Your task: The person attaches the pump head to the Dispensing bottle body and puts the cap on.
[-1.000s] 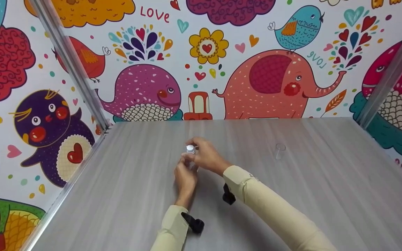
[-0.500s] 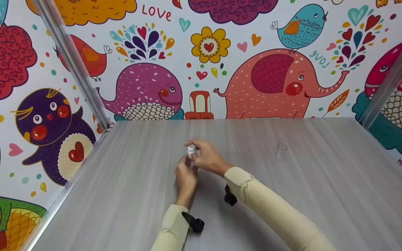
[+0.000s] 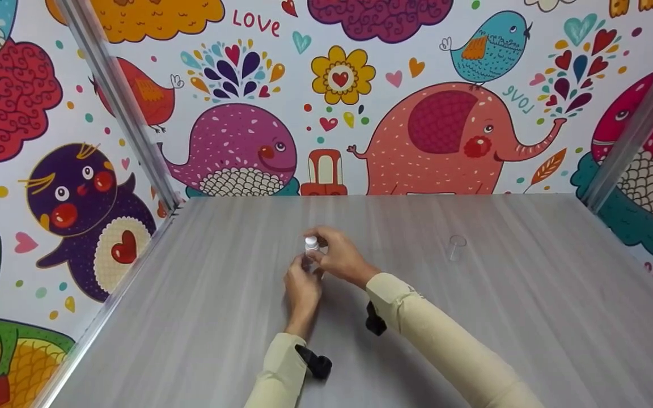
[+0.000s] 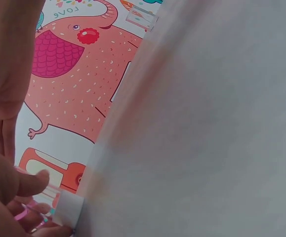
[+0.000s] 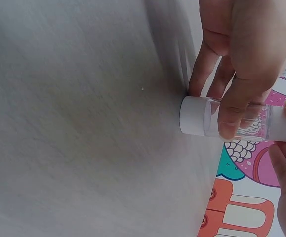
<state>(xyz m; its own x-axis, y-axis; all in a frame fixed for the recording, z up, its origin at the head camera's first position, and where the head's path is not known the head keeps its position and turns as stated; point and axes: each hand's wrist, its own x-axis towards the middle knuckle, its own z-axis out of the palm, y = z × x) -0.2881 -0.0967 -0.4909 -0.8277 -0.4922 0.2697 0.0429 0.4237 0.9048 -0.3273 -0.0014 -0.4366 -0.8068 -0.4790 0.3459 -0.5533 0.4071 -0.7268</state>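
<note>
A small clear plastic bottle with a white base and a white collar stands upright at the table's middle, its base close over the surface. My left hand grips the clear body low down, fingers wrapped around it. Higher up, the thumb and fingers of my right hand pinch the bottle at the white collar. The white top shows between the right thumb and forefinger in the head view. Fingers hide part of the clear body. In the left wrist view the white base pokes out beyond the left fingers.
A clear, open cylinder like a bottle's overcap stands on the grey wood-grain table, right of the hands. Cartoon-printed walls and metal posts border the table at the back and sides.
The right thumb and fingers shift slightly around the white top of the bottle. The left hand keeps its grip in place, and the clear cylinder has not moved on the table.
</note>
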